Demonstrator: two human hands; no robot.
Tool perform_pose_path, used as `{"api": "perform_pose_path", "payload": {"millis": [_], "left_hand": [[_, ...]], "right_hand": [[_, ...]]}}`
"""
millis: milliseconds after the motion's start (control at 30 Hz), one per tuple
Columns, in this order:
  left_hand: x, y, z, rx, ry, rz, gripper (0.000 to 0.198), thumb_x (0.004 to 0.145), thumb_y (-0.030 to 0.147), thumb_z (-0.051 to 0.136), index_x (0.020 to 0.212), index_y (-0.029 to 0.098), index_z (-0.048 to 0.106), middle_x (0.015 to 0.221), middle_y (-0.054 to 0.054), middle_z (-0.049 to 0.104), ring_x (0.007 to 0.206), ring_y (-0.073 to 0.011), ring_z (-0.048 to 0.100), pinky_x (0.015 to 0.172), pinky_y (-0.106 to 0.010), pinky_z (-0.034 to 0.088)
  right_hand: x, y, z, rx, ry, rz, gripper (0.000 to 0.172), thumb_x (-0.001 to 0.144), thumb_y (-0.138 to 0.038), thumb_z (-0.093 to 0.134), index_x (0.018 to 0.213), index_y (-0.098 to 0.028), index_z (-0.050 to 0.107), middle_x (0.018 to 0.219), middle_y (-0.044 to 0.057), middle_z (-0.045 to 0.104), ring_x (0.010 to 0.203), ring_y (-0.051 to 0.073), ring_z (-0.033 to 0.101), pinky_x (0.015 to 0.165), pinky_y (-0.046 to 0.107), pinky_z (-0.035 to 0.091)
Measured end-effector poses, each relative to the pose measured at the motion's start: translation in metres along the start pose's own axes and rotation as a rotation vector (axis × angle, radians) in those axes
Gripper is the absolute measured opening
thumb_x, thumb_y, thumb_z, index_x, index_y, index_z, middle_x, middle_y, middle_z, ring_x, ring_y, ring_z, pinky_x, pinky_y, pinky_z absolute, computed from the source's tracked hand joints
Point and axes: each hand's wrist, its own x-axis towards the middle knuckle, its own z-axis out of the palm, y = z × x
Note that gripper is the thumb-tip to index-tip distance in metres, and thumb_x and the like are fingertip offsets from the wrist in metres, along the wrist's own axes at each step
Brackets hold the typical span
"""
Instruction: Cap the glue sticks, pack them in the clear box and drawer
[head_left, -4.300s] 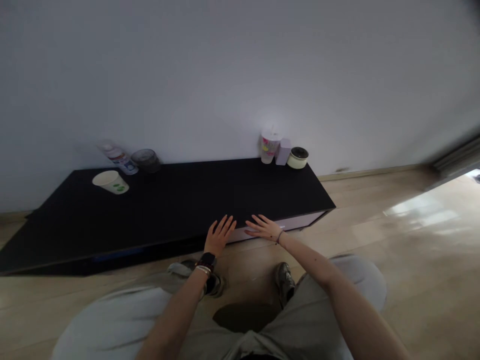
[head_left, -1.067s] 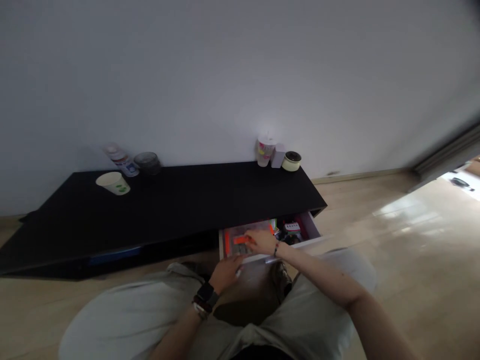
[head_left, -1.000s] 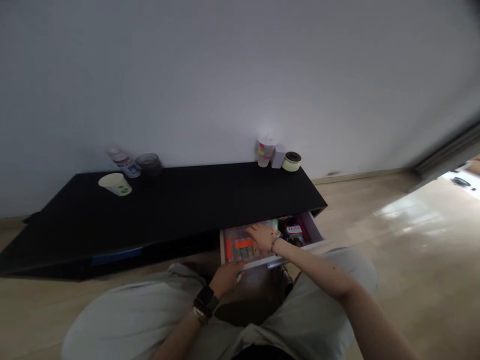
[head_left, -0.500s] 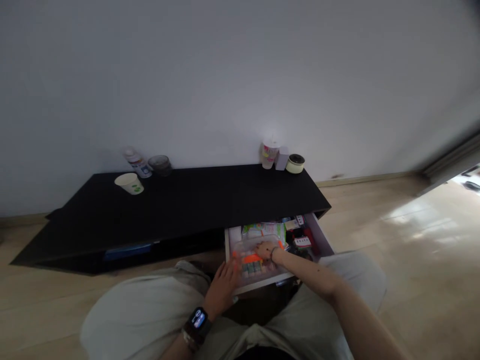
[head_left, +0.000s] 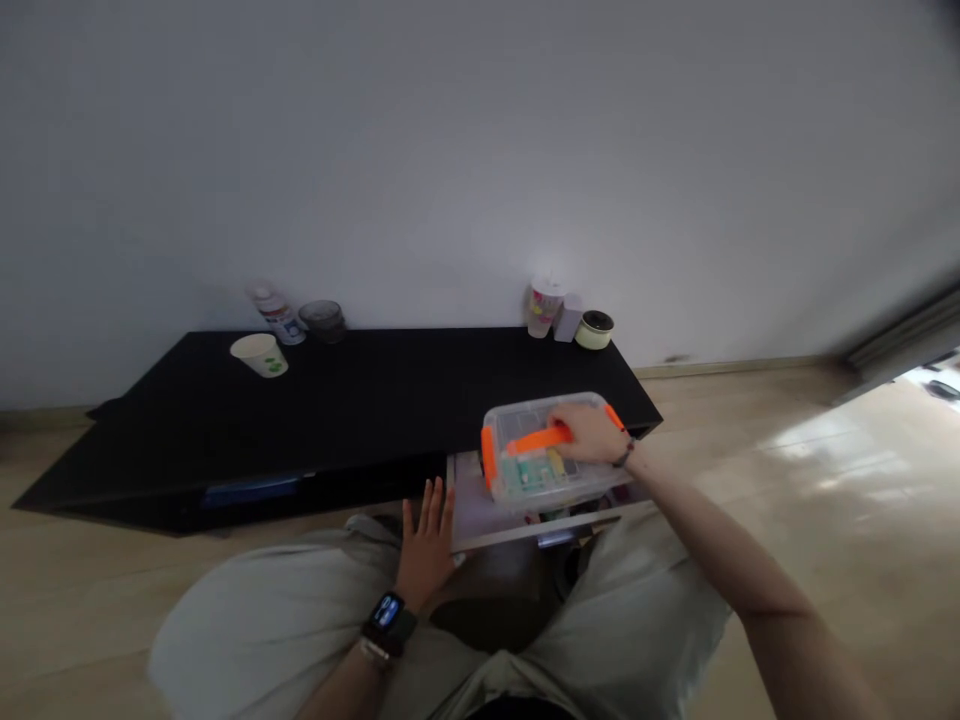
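Note:
My right hand (head_left: 589,433) is closed around the orange handle of a clear plastic storage box (head_left: 525,478) with orange side clips. The box is raised above the pulled-out drawer (head_left: 472,515) and hides most of what lies in it. Through its walls, green and yellow contents show, too indistinct to name. My left hand (head_left: 427,540) has its fingers spread and rests at the drawer's left front corner, holding nothing.
On the black cabinet (head_left: 405,390) stand a paper cup (head_left: 259,355), a spray can (head_left: 279,318) and a dark glass bowl (head_left: 324,320) at left. A lidded plastic cup (head_left: 544,308), a small pale box (head_left: 568,318) and a cream pot (head_left: 595,330) stand at right.
My right hand has lifted the storage box up out of the drawer by its handle. My left hand has shifted left, off the box, to the drawer's corner.

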Motion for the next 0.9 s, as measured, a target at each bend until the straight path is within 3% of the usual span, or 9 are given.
{"api": "perform_pose_path", "payload": {"millis": [100, 200, 400, 567, 667, 767, 800, 900], "left_hand": [[0.025, -0.006, -0.004, 0.014, -0.027, 0.008, 0.082, 0.085, 0.046, 0.060, 0.152, 0.005, 0.036, 0.160, -0.025, 0.025, 0.152, -0.0390, 0.016, 0.120, -0.064, 0.005], [0.052, -0.014, -0.007, 0.026, -0.062, 0.064, 0.076, 0.087, 0.036, 0.058, 0.154, 0.008, 0.034, 0.160, -0.023, 0.028, 0.152, -0.0361, 0.018, 0.121, -0.062, 0.005], [0.099, -0.033, 0.001, 0.035, -0.095, 0.108, 0.073, 0.090, 0.027, 0.052, 0.157, 0.015, 0.027, 0.159, -0.021, 0.031, 0.150, -0.0345, 0.024, 0.121, -0.063, 0.007], [0.127, -0.052, 0.004, -0.009, -0.159, 0.060, 0.067, 0.088, 0.020, 0.047, 0.153, 0.012, 0.037, 0.157, -0.019, 0.037, 0.149, -0.0318, 0.027, 0.122, -0.061, 0.007], [0.139, -0.080, -0.015, -0.093, -0.267, -0.041, 0.065, 0.086, 0.037, 0.054, 0.147, 0.015, 0.048, 0.155, -0.018, 0.041, 0.148, -0.0347, 0.030, 0.120, -0.061, 0.015], [0.159, -0.122, -0.053, -0.245, -0.479, -0.229, 0.071, 0.082, 0.054, 0.056, 0.141, 0.015, 0.054, 0.145, -0.019, 0.054, 0.137, -0.0361, 0.048, 0.110, -0.052, 0.040], [0.168, -0.135, -0.068, -0.292, -0.483, -0.298, 0.068, 0.085, 0.055, 0.051, 0.141, 0.016, 0.054, 0.140, -0.018, 0.059, 0.130, -0.0342, 0.056, 0.106, -0.048, 0.045], [0.202, -0.164, -0.106, -0.352, -0.232, -0.498, 0.063, 0.093, 0.051, 0.036, 0.141, 0.015, 0.052, 0.134, -0.015, 0.064, 0.124, -0.0319, 0.060, 0.104, -0.044, 0.046]], "right_hand": [[0.015, -0.010, -0.022, -0.052, -0.046, -0.121, 0.019, 0.068, -0.018, 0.071, 0.087, -0.019, 0.068, 0.095, 0.006, 0.069, 0.092, 0.023, 0.060, 0.083, 0.031, 0.043], [0.042, -0.019, -0.023, -0.171, -0.017, -0.270, 0.024, 0.066, -0.016, 0.065, 0.090, -0.018, 0.066, 0.094, 0.005, 0.068, 0.089, 0.021, 0.059, 0.081, 0.029, 0.041], [0.107, -0.020, 0.015, -0.219, 0.034, -0.301, 0.026, 0.070, -0.016, 0.062, 0.096, -0.015, 0.067, 0.099, 0.008, 0.068, 0.091, 0.021, 0.060, 0.083, 0.030, 0.043], [0.148, -0.015, 0.043, -0.192, 0.022, -0.314, 0.024, 0.070, -0.015, 0.063, 0.093, -0.016, 0.069, 0.098, 0.008, 0.068, 0.093, 0.022, 0.059, 0.086, 0.032, 0.044], [0.170, -0.018, 0.055, -0.162, 0.015, -0.345, 0.025, 0.071, -0.015, 0.064, 0.096, -0.015, 0.070, 0.099, 0.008, 0.067, 0.095, 0.022, 0.059, 0.089, 0.032, 0.044], [0.193, -0.031, 0.069, -0.138, -0.027, -0.420, 0.028, 0.073, -0.014, 0.065, 0.100, -0.014, 0.070, 0.101, 0.008, 0.067, 0.098, 0.022, 0.058, 0.092, 0.033, 0.044], [0.199, -0.037, 0.073, -0.130, -0.043, -0.453, 0.029, 0.073, -0.013, 0.065, 0.101, -0.014, 0.071, 0.101, 0.008, 0.067, 0.100, 0.022, 0.057, 0.093, 0.033, 0.043], [0.213, -0.051, 0.079, -0.090, 0.009, -0.511, 0.024, 0.081, -0.017, 0.064, 0.103, -0.018, 0.072, 0.105, 0.007, 0.067, 0.104, 0.022, 0.057, 0.096, 0.036, 0.042]]}}
